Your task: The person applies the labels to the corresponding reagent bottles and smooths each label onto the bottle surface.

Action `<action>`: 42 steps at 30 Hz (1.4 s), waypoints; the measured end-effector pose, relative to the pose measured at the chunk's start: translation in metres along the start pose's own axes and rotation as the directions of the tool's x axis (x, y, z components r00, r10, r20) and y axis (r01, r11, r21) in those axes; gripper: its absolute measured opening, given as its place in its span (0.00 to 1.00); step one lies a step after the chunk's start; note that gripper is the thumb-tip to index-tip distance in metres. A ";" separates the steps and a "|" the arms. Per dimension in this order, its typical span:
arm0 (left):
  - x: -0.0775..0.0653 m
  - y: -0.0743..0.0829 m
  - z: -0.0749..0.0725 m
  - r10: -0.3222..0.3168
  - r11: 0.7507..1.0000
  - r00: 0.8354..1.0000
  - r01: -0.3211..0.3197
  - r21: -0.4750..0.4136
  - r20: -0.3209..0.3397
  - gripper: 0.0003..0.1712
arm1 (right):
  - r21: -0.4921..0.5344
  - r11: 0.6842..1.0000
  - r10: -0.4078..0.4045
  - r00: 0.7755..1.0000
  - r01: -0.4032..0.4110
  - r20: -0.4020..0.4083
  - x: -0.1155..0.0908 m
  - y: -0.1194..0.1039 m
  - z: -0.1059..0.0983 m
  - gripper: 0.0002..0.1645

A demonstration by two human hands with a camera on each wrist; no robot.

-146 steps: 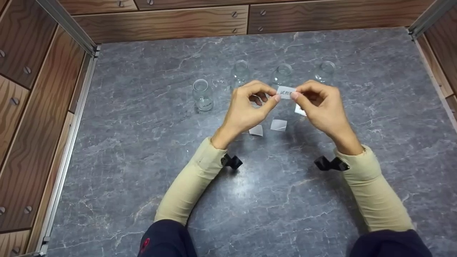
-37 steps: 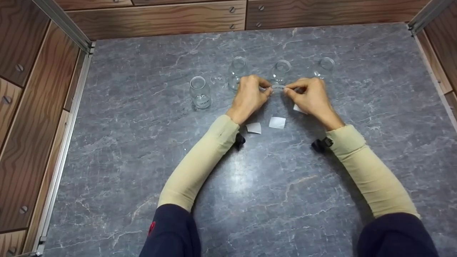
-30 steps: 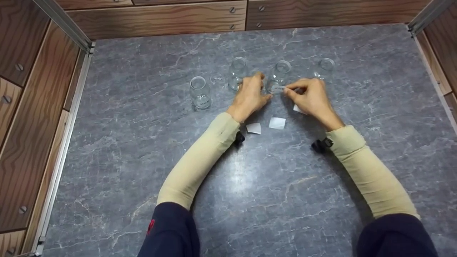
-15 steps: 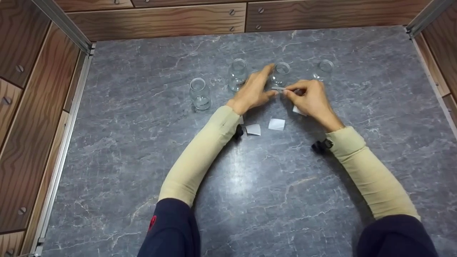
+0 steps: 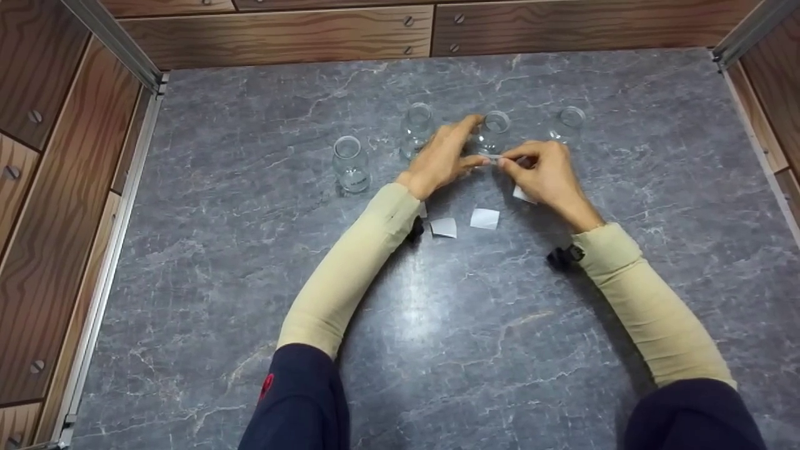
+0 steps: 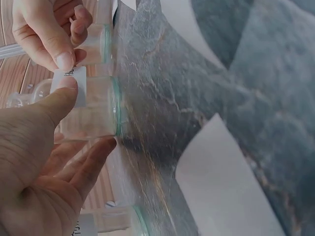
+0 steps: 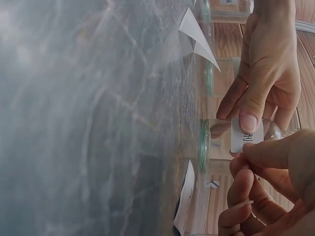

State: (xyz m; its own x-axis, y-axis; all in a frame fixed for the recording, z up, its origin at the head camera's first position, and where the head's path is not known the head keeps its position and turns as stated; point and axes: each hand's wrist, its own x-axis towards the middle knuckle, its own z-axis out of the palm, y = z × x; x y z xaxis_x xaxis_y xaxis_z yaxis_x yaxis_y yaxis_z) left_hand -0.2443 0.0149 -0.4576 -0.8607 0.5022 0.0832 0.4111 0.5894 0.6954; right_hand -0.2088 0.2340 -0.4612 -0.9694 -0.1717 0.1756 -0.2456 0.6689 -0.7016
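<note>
In the head view, my left hand (image 5: 440, 153) reaches around a clear glass bottle (image 5: 497, 128), its fingers behind the glass. Its thumb presses a small white label (image 7: 238, 141) with dark printed characters against the bottle's front. My right hand (image 5: 550, 172) pinches the label's right edge between thumb and forefinger. In the left wrist view, the label (image 6: 81, 92) covers part of the bottle (image 6: 96, 118), which stands upright. Whether its whole surface touches the glass cannot be seen.
To the left stand two more glass bottles, one nearer (image 5: 351, 165) and one farther back (image 5: 417, 128). Another bottle (image 5: 567, 125) stands to the right. White paper pieces (image 5: 484, 219) lie on the grey marbled table (image 5: 437, 375), one partly under my right hand. Wood-patterned panels (image 5: 281, 37) border the table.
Earlier both hands held the label up and then lowered it to the bottle. My left hand let go of its edge, reached around the bottle and set its thumb on the label. My right hand kept its pinch.
</note>
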 end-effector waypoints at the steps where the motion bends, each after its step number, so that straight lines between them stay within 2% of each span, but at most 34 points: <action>1: 0.000 0.000 0.000 -0.005 1.000 1.000 0.005 -0.003 -0.004 0.43 | 0.000 1.000 -0.002 1.000 0.002 0.003 0.000 0.000 0.000 0.07; 8: 0.003 0.001 -0.002 -0.017 1.000 0.999 0.017 -0.001 -0.031 0.41 | 0.009 1.000 -0.010 1.000 0.010 -0.003 0.001 0.002 -0.001 0.07; 15: 0.002 0.001 -0.002 -0.002 0.999 0.999 0.004 0.052 -0.036 0.37 | 0.001 1.000 -0.028 1.000 0.028 0.001 0.001 0.003 -0.001 0.07; 22: 0.002 0.002 -0.004 -0.026 0.999 0.999 0.027 0.047 -0.035 0.35 | 0.006 1.000 -0.025 1.000 0.025 0.003 0.000 0.002 -0.001 0.09; 25: 0.002 0.002 -0.004 -0.021 0.998 1.000 0.023 0.064 -0.021 0.35 | 0.018 1.000 -0.002 1.000 0.002 -0.011 0.000 0.002 -0.002 0.12; 34: 0.001 0.003 -0.004 -0.006 0.998 1.000 0.006 0.059 -0.002 0.35 | 0.104 0.994 0.024 1.000 -0.022 -0.017 0.004 0.003 0.000 0.34; 37: 0.001 0.003 -0.004 -0.008 0.999 1.000 0.008 0.042 0.004 0.34 | 0.129 0.991 0.049 0.999 -0.046 -0.016 0.007 0.003 0.001 0.36; 42: 0.002 0.004 -0.004 -0.024 0.998 1.000 0.023 0.053 0.016 0.34 | 0.139 0.989 0.056 0.998 -0.052 -0.030 0.013 0.004 0.001 0.34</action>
State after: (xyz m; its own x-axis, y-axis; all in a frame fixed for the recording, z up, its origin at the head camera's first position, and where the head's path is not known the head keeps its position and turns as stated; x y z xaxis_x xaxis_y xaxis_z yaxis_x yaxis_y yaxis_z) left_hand -0.2459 0.0156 -0.4515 -0.8655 0.4978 0.0554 0.4065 0.6336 0.6583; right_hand -0.2228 0.2334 -0.4625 -0.9813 -0.1118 0.1566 -0.1924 0.5695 -0.7991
